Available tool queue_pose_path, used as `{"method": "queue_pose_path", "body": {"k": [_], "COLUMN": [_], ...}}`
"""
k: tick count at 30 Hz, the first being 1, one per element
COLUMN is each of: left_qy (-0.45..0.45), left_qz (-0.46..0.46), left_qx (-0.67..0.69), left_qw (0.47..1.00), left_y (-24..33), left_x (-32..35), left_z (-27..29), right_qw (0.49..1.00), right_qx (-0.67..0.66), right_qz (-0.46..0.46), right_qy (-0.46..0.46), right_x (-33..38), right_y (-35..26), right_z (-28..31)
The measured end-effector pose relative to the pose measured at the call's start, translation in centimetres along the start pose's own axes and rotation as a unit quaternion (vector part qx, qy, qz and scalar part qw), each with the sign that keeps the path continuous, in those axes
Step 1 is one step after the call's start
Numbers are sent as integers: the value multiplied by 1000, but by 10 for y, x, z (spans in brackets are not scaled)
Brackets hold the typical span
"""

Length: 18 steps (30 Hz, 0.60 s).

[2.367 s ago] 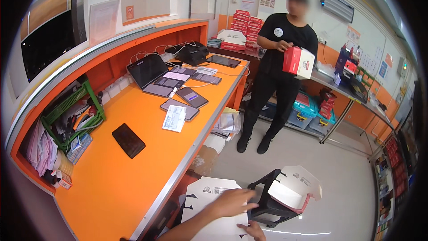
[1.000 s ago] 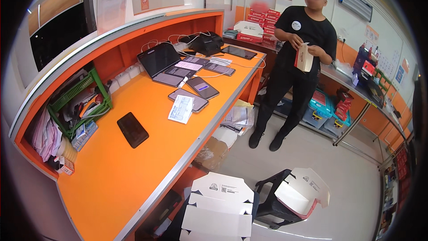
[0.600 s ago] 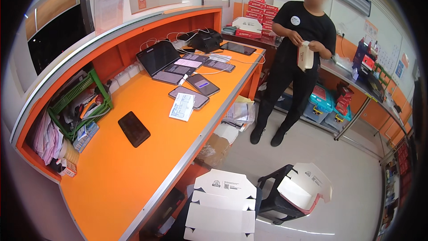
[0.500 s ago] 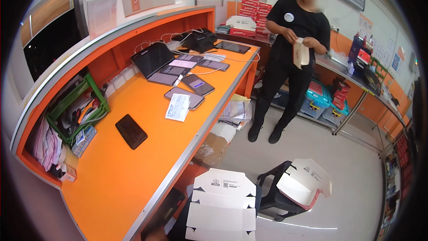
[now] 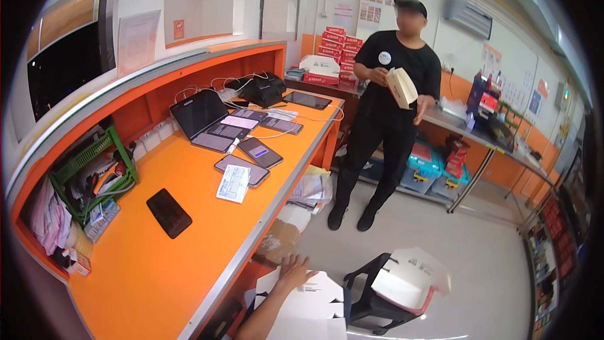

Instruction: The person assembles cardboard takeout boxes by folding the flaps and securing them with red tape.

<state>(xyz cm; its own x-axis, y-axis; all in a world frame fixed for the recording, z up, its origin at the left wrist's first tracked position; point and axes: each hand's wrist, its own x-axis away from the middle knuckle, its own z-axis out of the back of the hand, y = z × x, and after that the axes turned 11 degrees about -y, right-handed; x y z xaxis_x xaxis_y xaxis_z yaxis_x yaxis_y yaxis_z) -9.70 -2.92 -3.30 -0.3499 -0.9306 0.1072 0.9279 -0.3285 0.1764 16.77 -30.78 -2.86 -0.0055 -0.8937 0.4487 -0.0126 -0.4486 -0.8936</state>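
Observation:
A flat, unfolded white cardboard box blank [image 5: 308,305] lies low in front of me, with creased flaps and small print. My left hand [image 5: 294,272] rests palm down on its far flap, fingers spread, the forearm coming in from the lower edge. Nothing is gripped in it. My right hand is out of the picture. Just right of the blank, a partly folded white box with a red outside [image 5: 402,286] sits on a black stool [image 5: 365,296].
An orange counter [image 5: 126,271] runs along my left, holding several phones [image 5: 261,152], a laptop [image 5: 200,119] and a green basket [image 5: 94,176]. Across the floor a person in black [image 5: 396,69] holds a small white carton [image 5: 402,88]. Red boxes [image 5: 340,56] are stacked behind.
My left hand has come in from the lower edge onto the blank's far flap. The view has shifted. The other person has raised and tilted the carton, one hand now off it.

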Motion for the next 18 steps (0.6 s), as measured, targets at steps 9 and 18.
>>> {"method": "queue_pose_path", "body": {"k": [9, 18], "left_qy": [-140, 20], "left_qz": [3, -18], "left_qx": [58, 55], "left_qw": [988, 998], "left_y": [2, 0], "left_x": [-4, 15], "left_z": [-2, -10], "right_qw": [998, 996], "right_qx": [-24, -28], "right_qz": [-22, 50], "right_qy": [52, 70], "right_x": [10, 50], "right_y": [8, 34], "right_z": [10, 16]}}
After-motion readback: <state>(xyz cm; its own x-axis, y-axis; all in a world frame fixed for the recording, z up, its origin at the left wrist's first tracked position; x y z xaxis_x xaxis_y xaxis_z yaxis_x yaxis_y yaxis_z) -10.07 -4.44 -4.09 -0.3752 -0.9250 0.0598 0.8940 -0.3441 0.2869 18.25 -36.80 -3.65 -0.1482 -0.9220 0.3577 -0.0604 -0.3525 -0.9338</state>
